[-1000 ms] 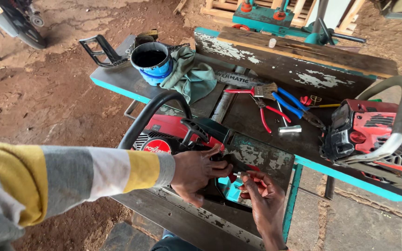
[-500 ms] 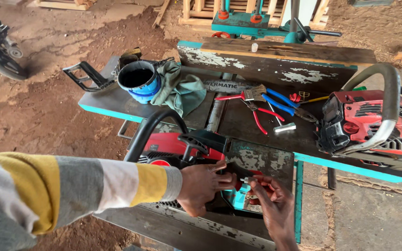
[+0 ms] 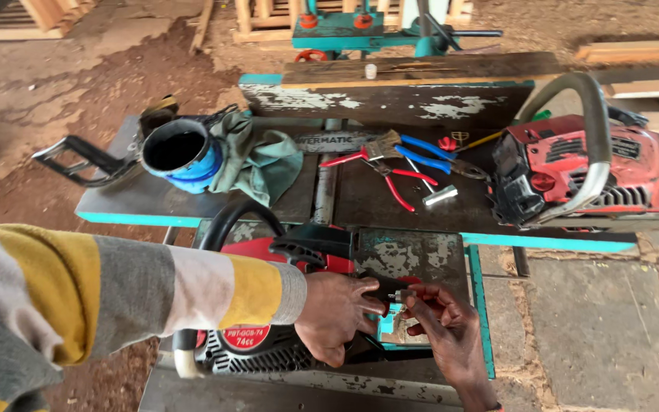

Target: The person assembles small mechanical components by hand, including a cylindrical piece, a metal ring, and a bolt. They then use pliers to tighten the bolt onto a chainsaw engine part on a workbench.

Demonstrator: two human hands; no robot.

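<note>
A red and black chainsaw body (image 3: 268,305) with a curved black handle lies on the lower metal table (image 3: 413,255) in front of me. My left hand (image 3: 337,317) presses on its right end, fingers curled over the black housing. My right hand (image 3: 448,332) is beside it, pinching a small metal part (image 3: 400,296) between thumb and fingers, right at the left fingertips. A striped grey, yellow and white sleeve covers my left arm.
A second red chainsaw (image 3: 589,164) sits on the upper bench at right. Red-handled pliers (image 3: 379,172), blue-handled pliers (image 3: 440,159), a brush, a blue can (image 3: 181,152) and a green rag (image 3: 257,164) lie there. Dirt floor at left, stone paving at right.
The view has shifted and come closer. Both hands stay at the near chainsaw's right end; my right hand has risen slightly, and the small part is now between its fingertips.
</note>
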